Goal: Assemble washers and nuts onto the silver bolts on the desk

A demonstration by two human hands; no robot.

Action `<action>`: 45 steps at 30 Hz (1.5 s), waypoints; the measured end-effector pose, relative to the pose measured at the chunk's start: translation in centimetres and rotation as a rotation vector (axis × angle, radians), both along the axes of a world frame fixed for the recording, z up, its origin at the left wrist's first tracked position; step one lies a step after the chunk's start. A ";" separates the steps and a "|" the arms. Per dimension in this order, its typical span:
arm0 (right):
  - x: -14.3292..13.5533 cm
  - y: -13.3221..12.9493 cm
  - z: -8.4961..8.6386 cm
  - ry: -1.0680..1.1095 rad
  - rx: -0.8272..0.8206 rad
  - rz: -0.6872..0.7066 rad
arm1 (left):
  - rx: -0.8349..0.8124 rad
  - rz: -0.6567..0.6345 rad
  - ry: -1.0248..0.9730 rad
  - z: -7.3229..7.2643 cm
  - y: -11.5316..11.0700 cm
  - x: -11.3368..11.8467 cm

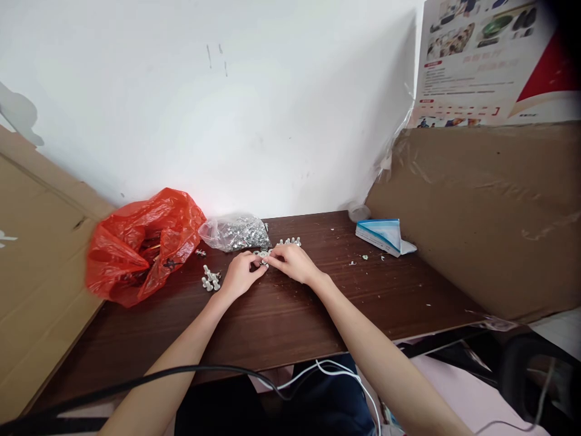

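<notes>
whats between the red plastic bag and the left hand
In the head view, a cluster of small white pieces beside the left hand, and a smaller bit by the red plastic bag.

Setting: indoors, a makeshift bench for small-parts handwork; whether in a home or a small workshop cannot be determined. Evidence: a dark brown wood-grain tabletop [308, 321] set against a scuffed white wall [290, 115], flanked by a tan cardboard sheet [40, 260] at left and a brown cardboard panel [476, 212] at right. Above the latter, a white-and-red printed sheet with small photographs [472, 79]. Stock sits in bags: a clear plastic bag of small silvery pieces [242, 235] and a crumpled translucent red plastic bag [140, 248]. Small white knobbly pieces [211, 280] stand in a cluster; pale scraps [365, 258] litter the tabletop.
</notes>
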State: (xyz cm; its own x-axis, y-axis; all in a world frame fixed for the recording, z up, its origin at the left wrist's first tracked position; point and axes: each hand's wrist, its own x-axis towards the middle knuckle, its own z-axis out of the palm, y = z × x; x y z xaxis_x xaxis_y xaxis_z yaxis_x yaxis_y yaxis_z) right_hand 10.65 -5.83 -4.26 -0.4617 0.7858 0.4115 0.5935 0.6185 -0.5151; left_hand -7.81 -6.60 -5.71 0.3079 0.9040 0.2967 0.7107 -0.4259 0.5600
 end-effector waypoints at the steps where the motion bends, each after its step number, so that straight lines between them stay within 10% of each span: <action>1: 0.0 0.0 0.0 0.004 0.007 -0.014 | 0.003 -0.001 0.002 0.0 0.0 0.0; 45: -0.4 -0.1 -1.0 -0.037 0.092 0.112 | 0.016 0.021 0.022 0.1 -0.1 0.2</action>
